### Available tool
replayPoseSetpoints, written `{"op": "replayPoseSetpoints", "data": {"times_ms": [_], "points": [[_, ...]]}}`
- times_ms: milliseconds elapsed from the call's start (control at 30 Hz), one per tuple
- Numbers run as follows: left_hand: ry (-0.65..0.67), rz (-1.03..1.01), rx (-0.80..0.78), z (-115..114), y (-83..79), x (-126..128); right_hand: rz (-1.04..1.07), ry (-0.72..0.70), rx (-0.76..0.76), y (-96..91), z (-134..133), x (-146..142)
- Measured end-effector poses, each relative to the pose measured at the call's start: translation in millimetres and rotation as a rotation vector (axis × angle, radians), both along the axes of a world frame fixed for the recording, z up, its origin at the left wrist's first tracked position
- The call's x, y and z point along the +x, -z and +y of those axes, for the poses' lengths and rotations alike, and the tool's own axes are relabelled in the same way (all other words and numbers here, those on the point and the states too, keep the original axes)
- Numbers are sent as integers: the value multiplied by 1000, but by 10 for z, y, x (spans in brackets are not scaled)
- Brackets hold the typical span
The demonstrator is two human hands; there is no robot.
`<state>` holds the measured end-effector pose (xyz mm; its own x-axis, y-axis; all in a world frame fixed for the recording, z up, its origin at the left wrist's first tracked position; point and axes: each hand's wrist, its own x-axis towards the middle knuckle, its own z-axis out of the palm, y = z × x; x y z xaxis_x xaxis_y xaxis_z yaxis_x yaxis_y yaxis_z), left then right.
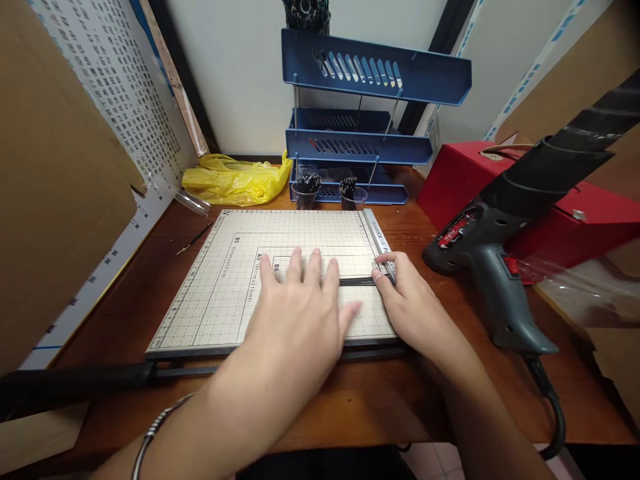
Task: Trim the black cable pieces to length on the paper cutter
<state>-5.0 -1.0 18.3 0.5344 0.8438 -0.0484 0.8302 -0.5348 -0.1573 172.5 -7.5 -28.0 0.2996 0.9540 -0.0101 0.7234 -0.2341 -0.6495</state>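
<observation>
A paper trimmer [210,320] with a gridded cream board lies in front of me. Across it runs a bundle of thin black strands [357,281], perhaps wires or tubing. My left hand [300,307] is palm down over the board with its fingers spread, covering the bundle's left part; whether it presses on the strands I cannot tell. At the trimmer's right rail [376,233], my right hand [407,293] has thumb and forefinger closed around the strands' right end. The trimmer's long black handle [100,377] lies low along its near edge.
Two clear cups [306,195] of black strands stand behind the board, before a blue tiered tray [350,143]. A yellow plastic bag [235,180] is at back left. On the right are a heat gun [505,267], its cable, and a red box [450,177].
</observation>
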Motion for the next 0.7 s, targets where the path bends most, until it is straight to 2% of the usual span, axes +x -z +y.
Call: {"op": "replayPoseSetpoints", "data": {"times_ms": [100, 267, 533, 700], "points": [[-75, 29, 13, 120, -29, -16, -12, -2, -7, -9, 2, -3], [-119, 22, 22, 247, 91, 30, -12, 5, -7, -24, 0, -8], [-115, 20, 27, 251, 182, 112, -8, -2, -1, -14, -4, 7], [-100, 33, 30, 241, 172, 102, -12, 3, 0, -28, -13, -5]]}}
